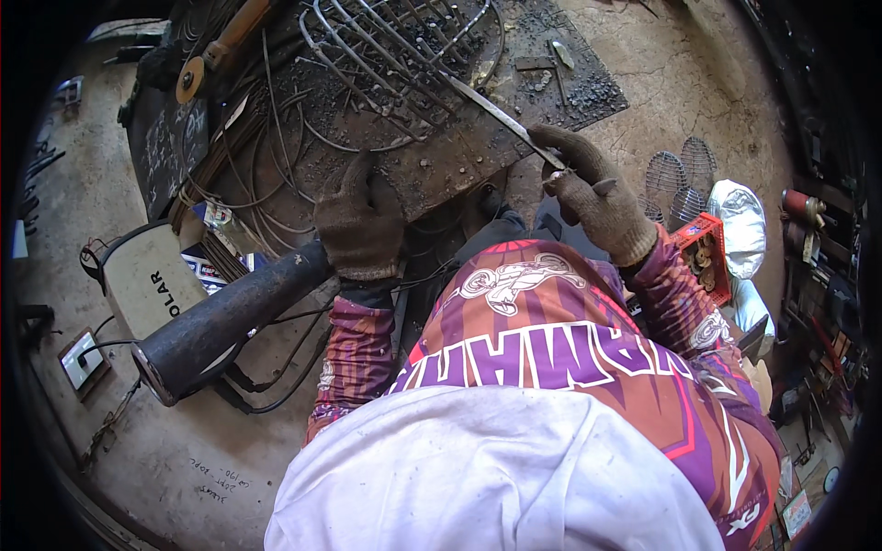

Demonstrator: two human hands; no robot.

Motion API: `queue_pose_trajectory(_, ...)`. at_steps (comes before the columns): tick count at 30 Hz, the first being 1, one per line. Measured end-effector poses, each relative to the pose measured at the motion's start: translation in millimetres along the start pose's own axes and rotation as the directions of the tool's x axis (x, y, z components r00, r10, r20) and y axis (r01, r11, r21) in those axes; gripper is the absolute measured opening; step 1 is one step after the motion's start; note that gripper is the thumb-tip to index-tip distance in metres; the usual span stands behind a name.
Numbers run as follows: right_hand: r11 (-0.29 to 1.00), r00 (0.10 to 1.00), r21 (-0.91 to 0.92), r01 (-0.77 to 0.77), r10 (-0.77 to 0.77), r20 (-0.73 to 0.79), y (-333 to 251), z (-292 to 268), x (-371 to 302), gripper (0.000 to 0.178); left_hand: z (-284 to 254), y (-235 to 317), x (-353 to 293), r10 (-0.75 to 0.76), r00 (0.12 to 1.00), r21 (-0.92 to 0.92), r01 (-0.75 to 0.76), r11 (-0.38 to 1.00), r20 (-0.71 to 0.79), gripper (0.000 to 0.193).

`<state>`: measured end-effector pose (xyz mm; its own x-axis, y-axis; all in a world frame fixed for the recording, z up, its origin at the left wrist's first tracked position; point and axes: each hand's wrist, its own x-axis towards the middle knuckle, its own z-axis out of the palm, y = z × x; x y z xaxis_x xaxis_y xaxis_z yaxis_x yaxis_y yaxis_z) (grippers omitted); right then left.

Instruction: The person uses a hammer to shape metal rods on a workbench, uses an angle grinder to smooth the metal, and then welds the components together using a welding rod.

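Two knit-gloved hands (358, 220) (602, 197), right gripping flat bar (501, 118), curved metal frame (401, 39)

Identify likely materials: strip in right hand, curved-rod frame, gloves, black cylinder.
Strip: probably bare steel; dull grey, with thin straight edges.
Curved-rod frame: likely steel; greyish sheen along slim bent rods.
Gloves: seemingly knitted fabric, matte brown; coarse texture, soft folds.
Black cylinder: painted metal or plastic, can't tell; dark, scuffed surface fits either.
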<state>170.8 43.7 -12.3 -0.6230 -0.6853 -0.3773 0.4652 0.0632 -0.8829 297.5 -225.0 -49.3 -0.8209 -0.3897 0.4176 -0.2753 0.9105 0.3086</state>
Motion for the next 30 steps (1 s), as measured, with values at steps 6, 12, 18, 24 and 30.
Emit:
queue_pose_trajectory(6,0.993,0.998,-0.109,0.04,-0.045,-0.044,-11,-10,3,0.047,-5,2,0,-0.042,0.999,-0.041,0.043,0.998,0.032,0.028)
queue_pose_trajectory(12,0.991,0.996,-0.134,0.019,-0.031,-0.084,-13,4,-5,0.044,-7,4,-3,-0.097,0.993,-0.011,0.098,0.995,0.066,0.027)
queue_pose_trajectory(18,0.993,0.991,-0.08,0.091,-0.098,-0.096,0,15,-6,0.046,-3,3,-2,-0.074,0.997,-0.046,0.076,0.996,0.031,0.026)
queue_pose_trajectory(24,0.989,0.996,-0.139,0.041,-0.051,-0.073,-17,12,-8,0.048,-1,1,-2,-0.01,1.0,-0.022,0.01,1.0,-0.009,0.03)
queue_pose_trajectory(30,0.898,0.997,-0.438,0.045,-0.068,-0.037,-45,-35,-18,0.051,1,-4,-5,-0.085,0.996,-0.087,0.084,0.993,-0.005,0.026)
